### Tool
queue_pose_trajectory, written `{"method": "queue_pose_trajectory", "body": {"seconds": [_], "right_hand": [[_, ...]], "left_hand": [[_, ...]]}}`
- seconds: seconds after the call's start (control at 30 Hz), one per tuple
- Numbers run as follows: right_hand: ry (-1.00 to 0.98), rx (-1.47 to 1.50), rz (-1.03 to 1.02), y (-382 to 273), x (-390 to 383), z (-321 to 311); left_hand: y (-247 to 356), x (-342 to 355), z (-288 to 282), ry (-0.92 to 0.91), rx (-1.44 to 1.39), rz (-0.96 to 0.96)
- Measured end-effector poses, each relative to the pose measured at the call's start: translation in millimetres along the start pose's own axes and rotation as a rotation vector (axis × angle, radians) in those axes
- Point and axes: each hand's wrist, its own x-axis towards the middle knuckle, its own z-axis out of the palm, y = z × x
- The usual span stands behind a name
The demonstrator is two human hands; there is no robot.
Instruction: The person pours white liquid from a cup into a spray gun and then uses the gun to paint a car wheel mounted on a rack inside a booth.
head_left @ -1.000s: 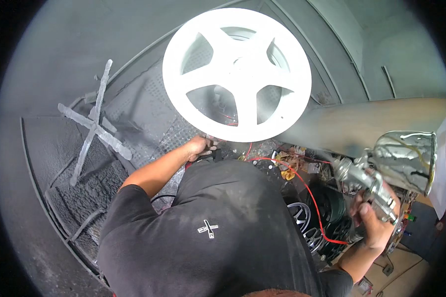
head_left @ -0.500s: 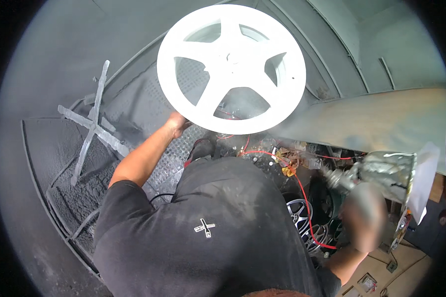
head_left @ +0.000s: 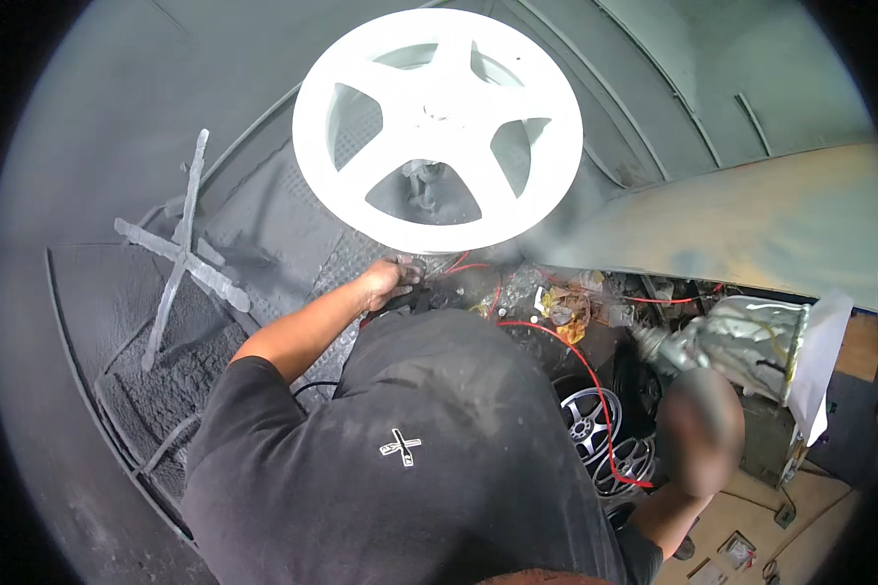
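A large white five-spoke wheel rim [head_left: 458,107] stands face up in front of me, above a grey stand [head_left: 421,185] that shows through a gap between spokes. My left hand [head_left: 392,283] is just below the rim's near edge, fingers curled; a dark shape beside them cannot be made out. Out to the right, my right hand [head_left: 702,444] is raised and heavily blurred. Closed around something grey, it hides that thing's kind. A red hose [head_left: 595,375] runs toward my right wrist.
A grey-coated cross-shaped stand [head_left: 180,255] is at left. Silver wheels [head_left: 590,424] lie low on the right. Beyond my right hand stands a paint-smeared container [head_left: 751,336] with white sheeting [head_left: 819,361]. Litter [head_left: 568,310] lies on the floor below a long pale panel [head_left: 741,224].
The white rim has turned counterclockwise, its dark spot moving from the right side to the upper right. My left hand has come off the rim's edge, toward me and rightward.
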Motion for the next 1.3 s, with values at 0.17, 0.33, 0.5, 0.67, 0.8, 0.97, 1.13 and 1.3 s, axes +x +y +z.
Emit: {"method": "queue_pose_trajectory", "body": {"seconds": [0.17, 0.33, 0.5, 0.67, 0.8, 0.97, 1.13, 1.3], "right_hand": [[-0.107, 0.118, -0.06, 11, -14, 13], [0.104, -0.194, -0.163, -1, 5, 10], [0.012, -0.068, -0.03, -5, -7, 1], [-0.131, 0.245, -0.047, 5, -14, 18], [0.0, 0.071, -0.199, 5, -3, 23], [0.105, -0.179, -0.129, -10, -1, 16], [-0.175, 0.219, 0.012, -7, -15, 25], [-0.028, -0.005, -0.124, -2, -13, 34]], "left_hand": [[-7, 14, -23, 0.175, -0.005, 0.014], [23, 34, -69, 0.344, -0.124, 0.287], [39, 26, -51, 0.299, -0.254, 0.336], [-25, 61, -26, 0.017, -0.294, 0.196], [-14, 11, 10, 0.01, -0.06, 0.066], [-10, 1, 4, -0.017, -0.03, -0.015], [-18, 21, -8, 0.006, -0.143, 0.014], [-4, 3, 11, 0.034, -0.226, 0.062]]}}
